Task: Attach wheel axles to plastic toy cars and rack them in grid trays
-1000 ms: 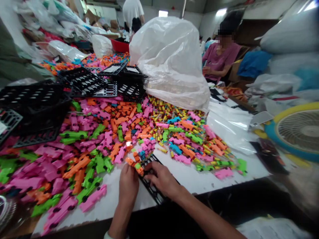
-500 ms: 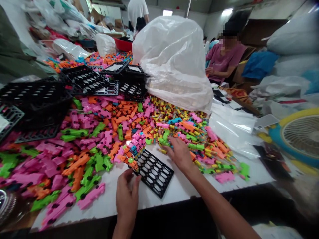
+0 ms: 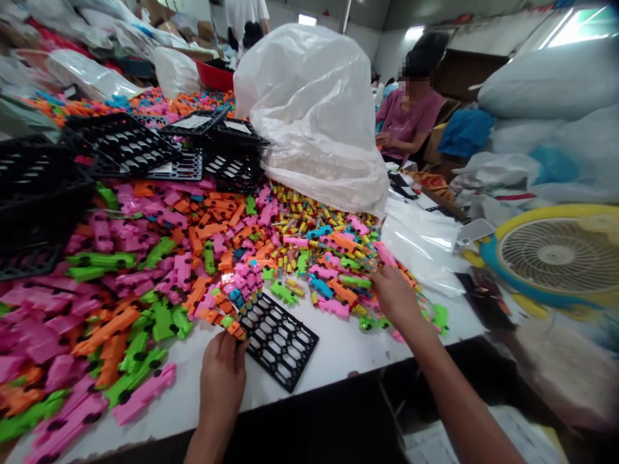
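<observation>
**Left hand (image 3: pixel 222 367) at the black tray (image 3: pixel 283 348), right hand (image 3: pixel 396 296) over the right-hand pile (image 3: pixel 343 291)**

In the head view, the black tray, an open grid of oblong holes, lies aslant near the middle of the front edge of the white table (image 3: pixel 338 348), its nearest corner close to that edge. Small pink, blue and orange figures (image 3: pixel 247 283) stand in rows at its far left end; the rest of its holes show white through them.

The left hand is at the tray's left corner, thumb and fingers drawn nearly together beside an orange-and-green figure (image 3: pixel 233 325). Whether they grip the figure, the tray's rim or neither, I cannot tell. The right hand is partly curled, fingers bent down into the pile toward the table's right end; its fingertips are hidden, so any hold there cannot be told.

That pile mixes toy cars with small yellow-and-red pieces (more of these spread behind it, under a big plastic bag (image 3: pixel 314 122)). A green car (image 3: pixel 284 293) lies just beyond the tray. A larger heap of pink, orange and green cars (image 3: pixel 43 335) covers the table's left side down to the near left corner, with stacked black trays (image 3: pixel 128 142) behind. A fan (image 3: pixel 551 258) stands at the right end.
</observation>
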### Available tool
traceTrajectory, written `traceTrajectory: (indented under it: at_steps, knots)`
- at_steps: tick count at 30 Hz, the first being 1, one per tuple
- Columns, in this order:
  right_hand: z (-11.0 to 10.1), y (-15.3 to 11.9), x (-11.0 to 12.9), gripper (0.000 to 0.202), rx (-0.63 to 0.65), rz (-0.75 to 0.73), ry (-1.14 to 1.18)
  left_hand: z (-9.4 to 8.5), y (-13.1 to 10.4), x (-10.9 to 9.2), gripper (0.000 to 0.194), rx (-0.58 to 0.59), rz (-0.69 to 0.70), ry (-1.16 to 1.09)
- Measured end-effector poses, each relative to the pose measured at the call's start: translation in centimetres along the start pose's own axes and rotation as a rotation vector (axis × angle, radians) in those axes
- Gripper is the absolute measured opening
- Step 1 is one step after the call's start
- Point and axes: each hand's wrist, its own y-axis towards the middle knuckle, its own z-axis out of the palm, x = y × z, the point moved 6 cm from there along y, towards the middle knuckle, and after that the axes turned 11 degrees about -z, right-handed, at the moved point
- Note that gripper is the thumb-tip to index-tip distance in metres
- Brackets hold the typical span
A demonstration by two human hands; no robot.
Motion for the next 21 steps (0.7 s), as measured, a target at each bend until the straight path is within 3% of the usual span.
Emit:
traceTrajectory:
  at_steps: [3,6,12,14,16,21]
  knots:
    - [-1.0,-0.1,1.2,0.020,-0.107,0.044,0.109,0.0,-0.4,-0.6,0.021,0.027,0.004,-0.001]
    - [-1.7,0.0,4.4,0.014,-0.147,0.118,0.463,-0.1,-0.8,-1.1,0.020,0.040,-0.008,-0.001]
    - [2.0,-0.3,17.0,0.011,0.243,-0.003,1.490,-0.1,-1.3,-1.4,0.021,0.032,-0.028,0.006]
    - [3.4,-0.1,19.7,0.015,0.291,0.030,1.756,-0.2,-1.3,-1.5,0.022,0.026,-0.014,-0.004]
    - [4.6,0.3,20.9,0.023,0.261,0.090,1.871,-0.2,-1.4,-1.5,0.023,0.020,-0.005,-0.002]
    - [6.0,1.2,21.1,0.029,0.237,0.141,1.811,-0.1,-1.5,-1.3,0.021,0.024,0.006,0.000]
